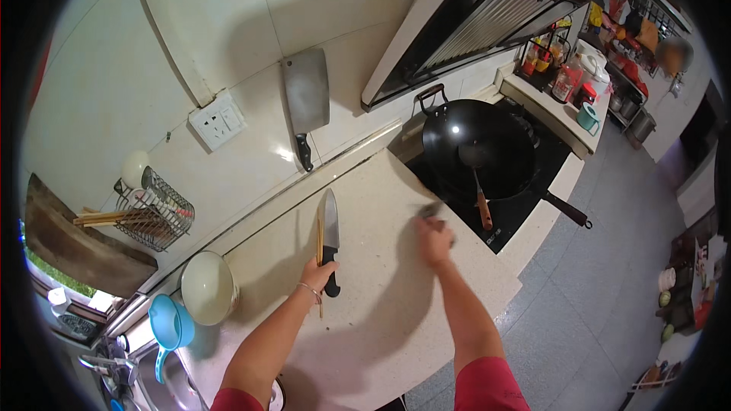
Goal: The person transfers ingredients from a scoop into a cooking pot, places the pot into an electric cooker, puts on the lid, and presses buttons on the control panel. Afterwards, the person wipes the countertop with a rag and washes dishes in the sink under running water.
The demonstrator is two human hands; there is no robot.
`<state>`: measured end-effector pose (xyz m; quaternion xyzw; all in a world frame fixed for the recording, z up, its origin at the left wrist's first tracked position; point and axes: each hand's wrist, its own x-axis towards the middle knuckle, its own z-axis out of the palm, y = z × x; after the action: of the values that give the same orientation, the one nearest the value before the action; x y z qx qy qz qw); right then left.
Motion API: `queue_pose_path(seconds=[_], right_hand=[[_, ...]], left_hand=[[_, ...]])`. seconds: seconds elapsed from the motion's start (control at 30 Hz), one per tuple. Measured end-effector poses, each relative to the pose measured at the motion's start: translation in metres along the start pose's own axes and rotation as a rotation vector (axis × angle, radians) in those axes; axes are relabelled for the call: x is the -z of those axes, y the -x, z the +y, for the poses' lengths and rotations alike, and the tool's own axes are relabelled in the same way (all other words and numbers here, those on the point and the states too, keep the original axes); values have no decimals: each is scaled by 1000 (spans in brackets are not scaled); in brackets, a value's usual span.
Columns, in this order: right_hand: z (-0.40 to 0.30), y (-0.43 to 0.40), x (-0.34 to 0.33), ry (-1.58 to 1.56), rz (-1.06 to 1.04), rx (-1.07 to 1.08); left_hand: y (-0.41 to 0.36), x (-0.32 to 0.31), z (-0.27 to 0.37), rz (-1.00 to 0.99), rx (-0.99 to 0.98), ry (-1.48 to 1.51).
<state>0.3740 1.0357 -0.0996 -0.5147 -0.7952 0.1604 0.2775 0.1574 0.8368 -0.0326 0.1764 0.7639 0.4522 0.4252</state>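
Note:
My left hand (318, 275) is closed around the black handle of a kitchen knife (331, 222) and a pair of wooden chopsticks (319, 240). The blade points away from me, over the pale countertop (371, 285). To the right, near the edge of the black gas hob (497, 240), my right hand (437, 237) grips a small dark grey thing (429, 209), too blurred by motion to name. A black wok (485, 148) sits on the hob, with a wooden-handled spatula or ladle (483, 211) resting inside it.
A cleaver (307, 91) hangs on the tiled wall beside a socket (217, 120). At left are a wire chopstick basket (165, 211), a white bowl (209, 288), a blue dipper (171, 319) and the sink (163, 377). The wok's long handle (565, 209) sticks out past the counter edge.

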Motion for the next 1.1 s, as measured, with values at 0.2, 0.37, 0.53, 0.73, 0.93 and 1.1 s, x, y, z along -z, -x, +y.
queue_pose_path(seconds=[0.2, 0.37, 0.53, 0.73, 0.93, 1.1], right_hand=[[-104, 137, -22, -239, -444, 458], [-144, 234, 8, -360, -445, 630], [-141, 242, -3, -678, -259, 296], [-170, 208, -9, -223, -97, 227], [-233, 274, -36, -6, -244, 275], [-272, 326, -56, -220, -263, 318]], left_hand=[[-29, -11, -22, -93, -5, 142], [-32, -25, -20, -6, 4, -225], [14, -6, 11, -82, 133, -20], [200, 142, 20, 93, -345, -195], [303, 273, -136, 584, -197, -173], [297, 285, -246, 389, -32, 178]])
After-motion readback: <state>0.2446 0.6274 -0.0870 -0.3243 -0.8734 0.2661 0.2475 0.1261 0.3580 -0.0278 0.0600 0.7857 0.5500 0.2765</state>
